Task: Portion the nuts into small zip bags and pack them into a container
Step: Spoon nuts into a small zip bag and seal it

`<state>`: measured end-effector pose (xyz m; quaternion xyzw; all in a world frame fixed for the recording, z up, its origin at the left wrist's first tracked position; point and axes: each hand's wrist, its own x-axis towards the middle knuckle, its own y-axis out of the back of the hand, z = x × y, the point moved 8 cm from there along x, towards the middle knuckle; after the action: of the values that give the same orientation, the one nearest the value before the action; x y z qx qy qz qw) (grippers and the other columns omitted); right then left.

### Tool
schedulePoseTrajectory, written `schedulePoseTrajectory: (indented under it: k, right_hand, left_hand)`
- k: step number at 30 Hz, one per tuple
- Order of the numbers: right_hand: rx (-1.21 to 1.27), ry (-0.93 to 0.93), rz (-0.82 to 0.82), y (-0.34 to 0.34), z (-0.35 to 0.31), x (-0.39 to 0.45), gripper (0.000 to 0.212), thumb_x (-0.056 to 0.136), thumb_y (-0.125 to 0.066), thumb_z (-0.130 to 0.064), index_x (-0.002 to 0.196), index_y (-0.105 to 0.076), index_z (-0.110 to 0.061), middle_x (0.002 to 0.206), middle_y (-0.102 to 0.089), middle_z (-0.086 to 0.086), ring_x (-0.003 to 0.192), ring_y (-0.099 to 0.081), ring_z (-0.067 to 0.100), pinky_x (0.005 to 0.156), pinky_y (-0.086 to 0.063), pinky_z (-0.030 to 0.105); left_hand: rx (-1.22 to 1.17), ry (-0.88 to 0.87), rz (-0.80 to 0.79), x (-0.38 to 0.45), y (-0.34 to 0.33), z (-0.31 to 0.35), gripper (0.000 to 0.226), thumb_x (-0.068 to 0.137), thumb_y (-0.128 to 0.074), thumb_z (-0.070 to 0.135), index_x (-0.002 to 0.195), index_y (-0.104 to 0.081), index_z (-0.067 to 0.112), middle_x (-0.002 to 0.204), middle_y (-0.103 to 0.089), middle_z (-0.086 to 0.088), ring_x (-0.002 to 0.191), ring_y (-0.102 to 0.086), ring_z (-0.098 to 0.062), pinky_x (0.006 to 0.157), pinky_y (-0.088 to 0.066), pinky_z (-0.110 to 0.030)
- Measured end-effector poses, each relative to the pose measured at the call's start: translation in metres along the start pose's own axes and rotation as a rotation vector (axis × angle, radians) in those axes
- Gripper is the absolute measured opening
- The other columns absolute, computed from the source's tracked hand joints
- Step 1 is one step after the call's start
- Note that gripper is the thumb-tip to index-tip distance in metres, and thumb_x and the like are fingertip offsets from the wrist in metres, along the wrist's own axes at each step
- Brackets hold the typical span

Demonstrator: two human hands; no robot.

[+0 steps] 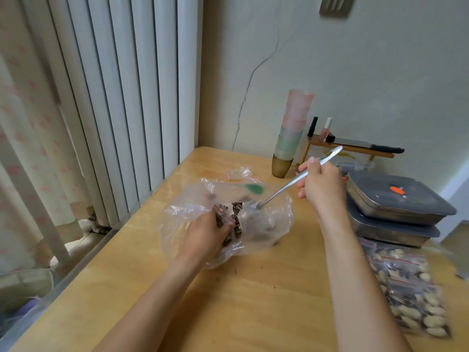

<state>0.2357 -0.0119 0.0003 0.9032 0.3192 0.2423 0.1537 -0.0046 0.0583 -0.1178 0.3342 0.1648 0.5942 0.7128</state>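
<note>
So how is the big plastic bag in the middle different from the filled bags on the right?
The big plastic bag is open, crumpled, mostly empty; the filled bags lie flat and packed. The big one is being worked on; the filled ones lie untouched. Both are clear plastic.

Spoon bowl [258, 205] lost inside crumpled clear bag [266, 224]; filled zip bags [411, 295] blurred at right; bag contents indistinct.

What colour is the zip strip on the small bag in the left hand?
Red, on the small zip bag held by the left hand; head view.
</note>
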Motion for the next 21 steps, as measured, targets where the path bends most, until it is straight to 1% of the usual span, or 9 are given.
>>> schedulePoseTrajectory:
  k: [3,4,6,8,10,12,15,19,21]
  right_hand:
    - [0.0,0.034,-0.004,-0.003,-0.009,-0.004,0.041,0.111,-0.034,-0.031,0.094,-0.067,-0.014,0.07,-0.069,0.006,0.046,-0.06,0.011,0.062,-0.049,0.028]
    - [0.006,0.048,-0.008,-0.005,-0.012,-0.006,0.041,0.111,-0.034,-0.03,0.093,-0.068,-0.013,0.068,-0.069,0.006,0.043,-0.058,0.008,0.062,-0.049,0.028]
    - [0.024,0.062,-0.022,-0.009,-0.017,-0.008,0.04,0.11,-0.034,-0.029,0.094,-0.067,-0.012,0.066,-0.068,0.005,0.039,-0.057,0.006,0.058,-0.046,0.027]
    - [0.034,0.082,-0.036,-0.013,-0.022,-0.011,0.038,0.11,-0.035,-0.029,0.095,-0.066,-0.012,0.065,-0.068,0.004,0.039,-0.057,0.006,0.053,-0.044,0.023]
    - [0.019,0.131,-0.044,-0.015,-0.03,-0.014,0.037,0.11,-0.037,-0.029,0.094,-0.066,-0.014,0.068,-0.069,0.006,0.04,-0.058,0.006,0.047,-0.04,0.013]
    - [0.017,0.204,-0.06,-0.016,-0.039,-0.018,0.035,0.111,-0.038,-0.029,0.094,-0.066,-0.015,0.073,-0.07,0.008,0.045,-0.06,0.008,0.045,-0.038,0.008]
    - [0.006,0.332,-0.095,-0.018,-0.055,-0.027,0.033,0.111,-0.04,-0.03,0.097,-0.067,-0.016,0.077,-0.068,0.003,0.051,-0.06,0.004,0.048,-0.041,0.007]
    - [-0.045,0.53,-0.156,-0.023,-0.077,-0.042,0.029,0.111,-0.043,-0.029,0.099,-0.067,-0.019,0.072,-0.066,-0.006,0.055,-0.062,-0.004,0.055,-0.045,0.009]
    - [-0.067,0.624,-0.207,-0.026,-0.085,-0.05,0.029,0.111,-0.045,-0.028,0.101,-0.068,-0.014,0.074,-0.063,-0.014,0.059,-0.062,-0.009,0.058,-0.047,0.012]
  left_hand:
    - [-0.047,-0.027,0.029,-0.001,0.003,0.004,0.036,0.089,-0.069,0.022,0.071,-0.038,0.027,0.071,-0.056,0.005,0.073,-0.057,-0.023,0.061,-0.042,-0.035]
    - [-0.053,-0.027,0.028,0.0,0.002,0.003,0.036,0.089,-0.069,0.023,0.072,-0.038,0.027,0.07,-0.054,0.008,0.07,-0.054,-0.021,0.056,-0.038,-0.031]
    - [-0.056,-0.024,0.012,0.002,0.0,0.0,0.036,0.091,-0.068,0.028,0.072,-0.037,0.03,0.07,-0.05,0.012,0.071,-0.049,-0.019,0.053,-0.031,-0.023]
    - [-0.073,-0.012,-0.011,0.003,-0.001,-0.001,0.034,0.093,-0.067,0.032,0.074,-0.039,0.033,0.072,-0.05,0.015,0.074,-0.05,-0.018,0.054,-0.031,-0.021]
    - [-0.078,0.009,-0.042,0.003,-0.003,-0.002,0.032,0.095,-0.064,0.036,0.074,-0.04,0.034,0.072,-0.051,0.016,0.077,-0.051,-0.018,0.057,-0.033,-0.025]
    - [-0.077,0.024,-0.057,0.002,-0.004,-0.002,0.03,0.095,-0.063,0.039,0.074,-0.042,0.034,0.073,-0.053,0.015,0.079,-0.053,-0.019,0.06,-0.035,-0.028]
    - [-0.106,0.038,-0.073,0.002,-0.004,-0.001,0.027,0.094,-0.064,0.045,0.077,-0.046,0.034,0.077,-0.058,0.013,0.08,-0.056,-0.018,0.059,-0.037,-0.023]
    - [-0.124,0.066,-0.091,0.002,-0.005,-0.002,0.025,0.095,-0.062,0.047,0.078,-0.051,0.032,0.087,-0.066,0.006,0.088,-0.061,-0.02,0.067,-0.04,-0.029]
    - [-0.139,0.08,-0.095,0.002,-0.004,-0.003,0.026,0.094,-0.061,0.05,0.077,-0.052,0.033,0.084,-0.065,0.008,0.086,-0.061,-0.018,0.065,-0.04,-0.027]
